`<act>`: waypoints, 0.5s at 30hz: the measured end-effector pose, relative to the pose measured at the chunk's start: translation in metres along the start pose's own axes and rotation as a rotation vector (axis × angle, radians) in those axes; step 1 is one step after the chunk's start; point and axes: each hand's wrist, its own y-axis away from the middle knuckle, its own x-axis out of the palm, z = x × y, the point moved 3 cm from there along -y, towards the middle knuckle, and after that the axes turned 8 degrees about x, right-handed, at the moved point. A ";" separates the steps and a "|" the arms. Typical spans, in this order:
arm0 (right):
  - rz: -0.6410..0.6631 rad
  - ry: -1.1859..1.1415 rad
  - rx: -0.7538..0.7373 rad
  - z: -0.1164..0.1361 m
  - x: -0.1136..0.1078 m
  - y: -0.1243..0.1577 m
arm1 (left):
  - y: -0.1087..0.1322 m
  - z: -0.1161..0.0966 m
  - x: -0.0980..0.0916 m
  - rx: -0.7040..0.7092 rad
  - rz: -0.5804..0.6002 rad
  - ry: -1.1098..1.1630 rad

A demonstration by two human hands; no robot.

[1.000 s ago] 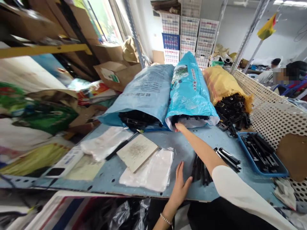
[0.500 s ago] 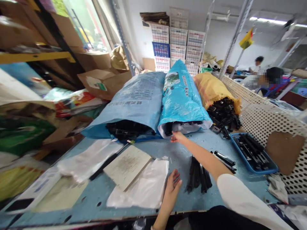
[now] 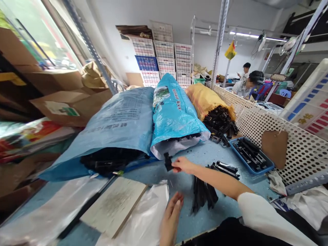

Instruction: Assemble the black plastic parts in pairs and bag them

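Note:
My right hand point(image 3: 182, 165) is pinched on a small black plastic part point(image 3: 167, 161), held just in front of the open mouth of the bright blue sack point(image 3: 174, 112). My left hand point(image 3: 171, 217) lies flat with fingers stretched out on a clear plastic bag point(image 3: 143, 218) near the table's front edge. A bundle of long black strips point(image 3: 203, 194) lies on the blue table point(image 3: 205, 155) right of my left hand, under my right forearm.
A pale blue sack point(image 3: 120, 123) and a yellow sack point(image 3: 205, 99), both holding black parts, flank the bright blue one. A blue tray point(image 3: 252, 155) of black parts sits by a white perforated panel point(image 3: 294, 147). A grey board point(image 3: 114, 205) lies left. People sit far back.
My right hand has drawn back from the bright blue sack's mouth with a black part in its fingers. My left hand stayed on the plastic bag. The camera swung up and to the right.

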 end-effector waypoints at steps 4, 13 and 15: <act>0.245 0.134 0.039 -0.062 0.005 0.066 | -0.006 -0.020 0.013 -0.104 -0.001 0.336; 0.440 0.663 -0.074 -0.042 -0.031 0.136 | 0.012 -0.035 0.023 -0.228 -0.004 0.076; 0.060 0.591 -0.165 0.015 -0.066 0.137 | 0.017 -0.039 0.023 -0.178 -0.023 0.035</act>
